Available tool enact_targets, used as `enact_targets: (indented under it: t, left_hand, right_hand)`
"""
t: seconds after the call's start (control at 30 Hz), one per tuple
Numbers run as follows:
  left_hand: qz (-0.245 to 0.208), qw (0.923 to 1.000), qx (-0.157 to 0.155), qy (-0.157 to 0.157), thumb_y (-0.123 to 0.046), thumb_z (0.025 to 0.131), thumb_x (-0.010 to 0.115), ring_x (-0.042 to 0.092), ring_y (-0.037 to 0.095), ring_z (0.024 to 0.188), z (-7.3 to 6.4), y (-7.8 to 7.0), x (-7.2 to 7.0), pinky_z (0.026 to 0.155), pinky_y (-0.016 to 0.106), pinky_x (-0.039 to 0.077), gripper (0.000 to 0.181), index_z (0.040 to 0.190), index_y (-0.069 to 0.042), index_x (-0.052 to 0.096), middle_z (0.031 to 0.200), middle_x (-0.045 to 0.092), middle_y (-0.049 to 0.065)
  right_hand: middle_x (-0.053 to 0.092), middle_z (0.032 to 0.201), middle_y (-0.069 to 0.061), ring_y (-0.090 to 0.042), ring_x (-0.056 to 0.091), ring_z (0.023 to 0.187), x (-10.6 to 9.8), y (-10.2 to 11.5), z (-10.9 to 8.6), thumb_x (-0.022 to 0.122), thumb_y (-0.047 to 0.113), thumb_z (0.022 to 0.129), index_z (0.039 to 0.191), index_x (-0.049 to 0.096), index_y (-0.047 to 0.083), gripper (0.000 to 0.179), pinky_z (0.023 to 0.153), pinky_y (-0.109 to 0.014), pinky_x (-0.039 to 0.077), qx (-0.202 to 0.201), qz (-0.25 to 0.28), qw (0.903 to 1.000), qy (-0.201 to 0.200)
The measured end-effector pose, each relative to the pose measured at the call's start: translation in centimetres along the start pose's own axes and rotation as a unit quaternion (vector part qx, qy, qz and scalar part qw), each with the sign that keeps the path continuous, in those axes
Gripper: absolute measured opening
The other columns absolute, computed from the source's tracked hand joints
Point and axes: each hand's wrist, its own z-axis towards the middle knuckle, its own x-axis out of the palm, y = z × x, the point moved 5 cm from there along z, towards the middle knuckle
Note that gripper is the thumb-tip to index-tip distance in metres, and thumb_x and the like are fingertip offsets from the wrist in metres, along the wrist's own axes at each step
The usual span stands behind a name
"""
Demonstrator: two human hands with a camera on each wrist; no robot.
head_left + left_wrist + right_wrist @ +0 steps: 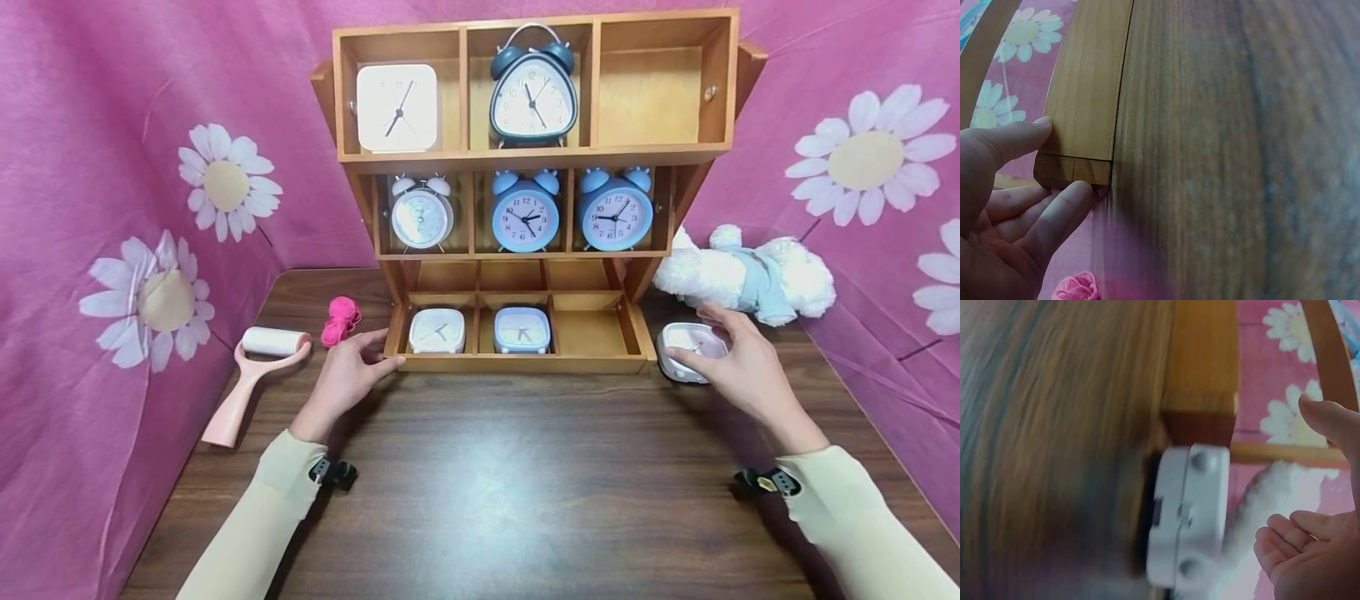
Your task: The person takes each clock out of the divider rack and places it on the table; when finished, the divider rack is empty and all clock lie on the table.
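A wooden display shelf (pixel 525 364) stands at the back of the table in stepped tiers. My left hand (pixel 347 379) holds its lower left front corner, the thumb on one face and the fingers against the end, as the left wrist view shows. My right hand (pixel 750 375) hovers by a small white alarm clock (pixel 1188 515) lying on the table just right of the shelf. Its thumb and fingers are spread and apart from the clock in the right wrist view. In the bottom tier sit a white clock (pixel 437 331) and a pale lilac clock (pixel 522 330); the right compartment is bare.
Several alarm clocks fill the upper tiers, including a dark green twin-bell clock (pixel 533 96); the top right compartment (pixel 648 92) is bare. A lint roller (pixel 247 383) and pink yarn (pixel 341 320) lie at left. A white plush toy (pixel 750 275) lies behind the right hand.
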Motion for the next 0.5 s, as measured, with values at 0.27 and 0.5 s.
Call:
enact_targets:
  t: [0.27,0.5]
  left_hand:
    - [0.007,0.9999,-0.010,0.012,-0.050,0.094,0.090,0.084,0.023,0.092,-0.2,-0.9,-0.4,0.083,0.044,0.062,0.069,0.145,-0.007,0.074,0.106,0.087,0.016]
    - [0.004,0.9999,-0.005,0.010,-0.049,0.094,0.091,0.083,0.018,0.093,0.0,0.1,0.2,0.082,0.036,0.062,0.068,0.146,-0.008,0.074,0.111,0.087,0.012]
  right_hand:
    - [0.058,0.164,-0.025,-0.052,0.060,0.145,1.1,2.1,-0.8,0.095,0.039,0.092,0.168,0.047,0.005,0.096,0.108,-0.010,0.047,0.028,0.060,0.9975,0.026]
    - [0.061,0.162,-0.024,-0.052,0.062,0.144,2.0,3.9,-1.1,0.094,0.036,0.094,0.168,0.049,0.006,0.092,0.094,0.005,0.037,0.016,0.080,0.9960,0.038]
